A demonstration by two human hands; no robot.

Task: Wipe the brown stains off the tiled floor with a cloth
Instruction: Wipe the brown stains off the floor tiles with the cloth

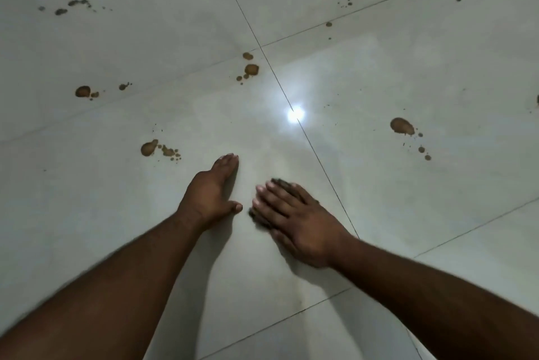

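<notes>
My right hand (pixel 294 218) lies flat with straight fingers on a dark cloth (pixel 280 183), pressing it to the pale tiled floor (pixel 379 73); only the cloth's edges show past the fingers. My left hand (pixel 213 190) rests open on the floor just to its left, fingers pointing away from me. Brown stains dot the tiles: one (pixel 149 147) just ahead-left of my left hand, one (pixel 402 125) to the right, one (pixel 251 69) near the grout crossing, one (pixel 83 91) at the left, and several more farther off.
Dark grout lines (pixel 320 164) cross the floor, one running diagonally past my right hand. A bright light reflection (pixel 295 114) glares on the tile ahead of both hands. Small brown specks lie scattered around the larger stains.
</notes>
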